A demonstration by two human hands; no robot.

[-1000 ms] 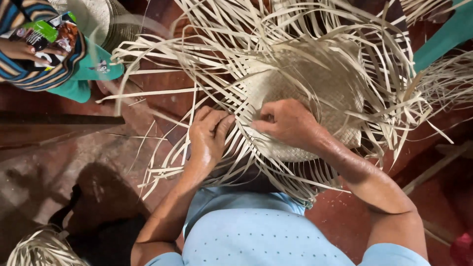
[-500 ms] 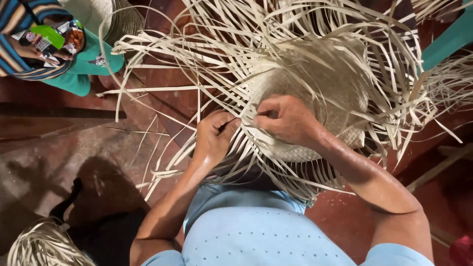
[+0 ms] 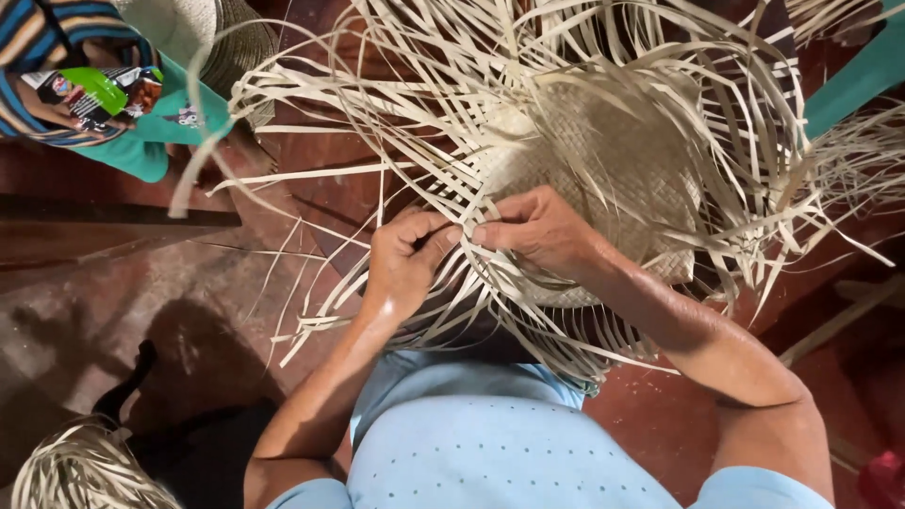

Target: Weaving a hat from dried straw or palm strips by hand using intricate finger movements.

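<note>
Weaving workshop: loose straw strips [image 3: 396, 170], red floor [image 3: 113, 302]

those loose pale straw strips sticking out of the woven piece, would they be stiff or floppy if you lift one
Probably springy yet floppy: the loose strips arc and droop away from the woven piece. Likely very light, being thin flat ribbons. Probably pliable, since the left hand and right hand pinch them at the edge.

A reddish-brown floor [image 3: 113, 311] fills the left half of the frame. At upper left, another person's striped sleeve [image 3: 28, 57] in blue, orange and black shows above teal clothing [image 3: 141, 151], with a small colourful packet [image 3: 94, 94] (green on top) lying against it. Just right of that sits a pale woven hat [image 3: 203, 38]. A loose bundle of pale straw [image 3: 75, 471] occupies the lower left corner. A teal bar [image 3: 858, 80] crosses the upper right.
</note>
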